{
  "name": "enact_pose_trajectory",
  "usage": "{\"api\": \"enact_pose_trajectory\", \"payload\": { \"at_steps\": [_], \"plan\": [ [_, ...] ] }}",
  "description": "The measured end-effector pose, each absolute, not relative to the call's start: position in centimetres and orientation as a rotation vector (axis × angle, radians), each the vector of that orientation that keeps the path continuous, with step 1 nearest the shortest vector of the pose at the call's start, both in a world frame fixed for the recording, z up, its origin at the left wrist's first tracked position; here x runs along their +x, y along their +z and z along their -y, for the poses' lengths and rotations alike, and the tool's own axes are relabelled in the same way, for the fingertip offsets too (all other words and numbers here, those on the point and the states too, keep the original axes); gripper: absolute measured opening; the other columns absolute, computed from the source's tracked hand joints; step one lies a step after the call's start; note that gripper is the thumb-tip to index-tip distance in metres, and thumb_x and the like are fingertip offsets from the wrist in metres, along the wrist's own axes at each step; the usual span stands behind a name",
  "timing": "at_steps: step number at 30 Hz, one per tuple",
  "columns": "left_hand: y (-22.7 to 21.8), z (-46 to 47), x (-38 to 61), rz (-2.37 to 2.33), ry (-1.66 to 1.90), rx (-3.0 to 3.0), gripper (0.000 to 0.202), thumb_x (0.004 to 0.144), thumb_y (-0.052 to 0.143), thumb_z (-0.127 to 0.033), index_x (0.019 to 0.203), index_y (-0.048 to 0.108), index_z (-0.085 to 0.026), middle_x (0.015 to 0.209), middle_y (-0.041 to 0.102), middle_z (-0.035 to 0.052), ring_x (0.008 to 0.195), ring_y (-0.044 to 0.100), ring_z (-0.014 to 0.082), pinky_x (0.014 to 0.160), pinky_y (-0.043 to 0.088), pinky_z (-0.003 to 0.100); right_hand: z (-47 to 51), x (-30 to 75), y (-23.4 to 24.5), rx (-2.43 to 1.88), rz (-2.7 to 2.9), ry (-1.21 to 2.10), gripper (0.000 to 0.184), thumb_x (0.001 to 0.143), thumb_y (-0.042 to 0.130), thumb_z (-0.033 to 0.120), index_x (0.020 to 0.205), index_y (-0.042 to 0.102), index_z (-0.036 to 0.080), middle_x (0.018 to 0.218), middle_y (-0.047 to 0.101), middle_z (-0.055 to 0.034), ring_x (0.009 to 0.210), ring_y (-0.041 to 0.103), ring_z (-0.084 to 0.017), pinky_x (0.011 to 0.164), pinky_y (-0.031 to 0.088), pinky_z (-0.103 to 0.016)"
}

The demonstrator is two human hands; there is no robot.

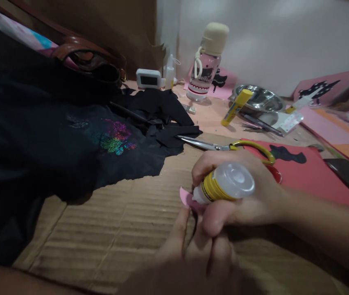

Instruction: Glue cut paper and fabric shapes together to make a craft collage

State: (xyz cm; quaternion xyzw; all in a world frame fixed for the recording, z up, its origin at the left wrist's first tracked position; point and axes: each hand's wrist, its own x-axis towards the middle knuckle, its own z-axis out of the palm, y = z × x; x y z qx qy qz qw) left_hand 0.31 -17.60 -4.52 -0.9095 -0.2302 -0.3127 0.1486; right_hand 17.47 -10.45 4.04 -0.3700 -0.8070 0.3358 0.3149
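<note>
My right hand is wrapped round a small glue bottle with a clear base and a yellow label. The bottle is tipped over, its nozzle pointing down and left onto a small pink paper piece. From below, my left hand holds that piece with its fingertips, just above the corrugated cardboard or on it; I cannot tell which. The right thumb and bottle hide part of the paper. Just beyond my right hand lie scissors with yellow handles.
Black fabric with a shiny print covers the left side. Red paper with a black cutout lies at right. Behind stand a yellow glue stick, a steel bowl, a pink drink bottle and a small white device.
</note>
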Motion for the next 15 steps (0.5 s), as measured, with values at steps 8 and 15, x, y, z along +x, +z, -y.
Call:
{"api": "enact_pose_trajectory", "payload": {
  "at_steps": [8,15],
  "plan": [
    [-4.4,17.5,-0.3,0.572,-0.705,-2.677,0.030,0.105,0.045,-0.022,0.123,0.069,-0.016,0.121,0.071,0.0078,0.114,0.063,0.0291,0.101,0.052,0.049,11.0,17.7,3.7,-1.087,1.756,0.908,0.047,0.092,0.063,0.067,0.078,0.063,0.022,0.063,0.056,0.0025,0.053,0.051,-0.012,0.046,0.038,-0.024],
    [-3.9,17.8,-1.4,0.503,-0.444,-2.764,0.032,0.105,0.056,-0.024,0.136,0.061,-0.019,0.133,0.069,0.0063,0.125,0.061,0.0256,0.109,0.051,0.041,11.0,17.3,3.2,-1.122,1.733,1.130,0.043,0.091,0.067,0.064,0.080,0.061,0.023,0.068,0.060,0.0018,0.057,0.053,-0.013,0.050,0.041,-0.025]
  ]
}}
